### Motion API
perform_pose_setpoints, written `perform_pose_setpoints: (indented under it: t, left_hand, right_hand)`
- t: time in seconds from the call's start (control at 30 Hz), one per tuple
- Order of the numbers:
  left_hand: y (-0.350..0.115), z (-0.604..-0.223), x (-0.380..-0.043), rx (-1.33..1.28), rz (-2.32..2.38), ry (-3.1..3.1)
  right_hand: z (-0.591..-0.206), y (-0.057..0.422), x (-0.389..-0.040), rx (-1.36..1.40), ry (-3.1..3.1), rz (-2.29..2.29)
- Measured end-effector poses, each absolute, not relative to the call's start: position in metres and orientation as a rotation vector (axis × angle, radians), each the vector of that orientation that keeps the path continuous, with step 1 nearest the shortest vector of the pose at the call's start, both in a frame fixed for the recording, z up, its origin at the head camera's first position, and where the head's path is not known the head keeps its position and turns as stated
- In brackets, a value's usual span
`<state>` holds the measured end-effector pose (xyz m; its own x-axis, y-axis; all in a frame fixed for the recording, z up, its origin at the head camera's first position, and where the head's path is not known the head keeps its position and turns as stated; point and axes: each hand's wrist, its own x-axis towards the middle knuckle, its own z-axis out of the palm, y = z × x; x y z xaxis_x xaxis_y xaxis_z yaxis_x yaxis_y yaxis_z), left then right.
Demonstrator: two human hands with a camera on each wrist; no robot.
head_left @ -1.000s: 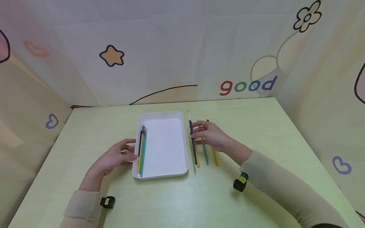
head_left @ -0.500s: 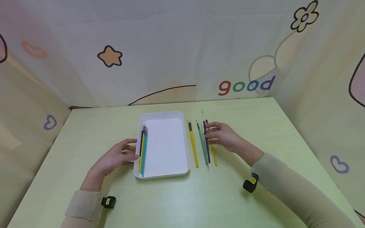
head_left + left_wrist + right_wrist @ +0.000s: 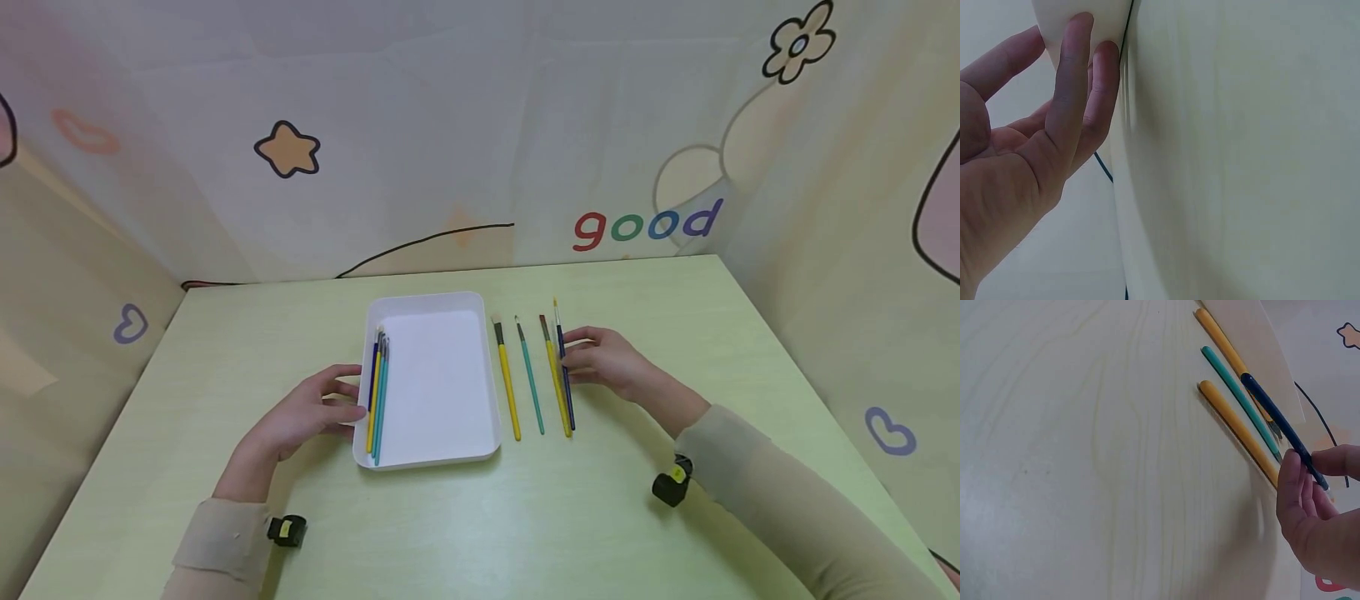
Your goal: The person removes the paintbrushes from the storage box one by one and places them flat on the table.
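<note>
My right hand [image 3: 609, 364] pinches a dark blue paintbrush [image 3: 569, 402] between thumb and fingers. It is held bristles away, just right of a yellow paintbrush [image 3: 556, 375] with reddish-brown bristles; the right wrist view shows this blue paintbrush [image 3: 1275, 415] lifted above the others. Further left lie a teal paintbrush [image 3: 532, 379] and another yellow paintbrush [image 3: 507, 383]. At the left wall of the white tray [image 3: 438, 383], my left hand [image 3: 311, 412] grips the edge, thumb at the rim. The left wrist view shows its fingers [image 3: 1069, 94] against the outer wall.
Several paintbrushes [image 3: 379, 400] in blue, yellow and teal lie side by side along the tray's left inner wall. The pale table [image 3: 450, 533] meets a printed cloth backdrop [image 3: 420, 150] at its back edge.
My right hand has carried the dark blue paintbrush rightward, from beside the tray, past the teal and yellow paintbrushes, to the right of the row. My left hand stays at the tray.
</note>
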<state>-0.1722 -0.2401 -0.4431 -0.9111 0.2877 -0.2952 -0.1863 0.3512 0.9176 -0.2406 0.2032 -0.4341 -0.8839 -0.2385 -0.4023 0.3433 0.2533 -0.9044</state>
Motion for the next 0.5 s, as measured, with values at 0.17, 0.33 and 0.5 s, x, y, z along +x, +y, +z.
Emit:
perform_pose_setpoints:
  t: [0.17, 0.33, 0.5]
  left_hand:
    - [-0.2400, -0.4413, -0.1715, 0.089, 1.574, 2.218]
    - [-0.2397, -0.4414, -0.1713, 0.087, 1.580, 2.213]
    - [-0.2405, -0.4424, -0.1716, 0.080, 1.586, 2.210]
  right_hand:
    - [-0.4371, 0.2090, -0.2425, 0.119, 2.103, -1.638]
    - [-0.4381, 0.2115, -0.2449, 0.151, 2.119, -1.612]
    - [-0.4397, 0.2131, -0.2470, 0.172, 2.147, -1.583]
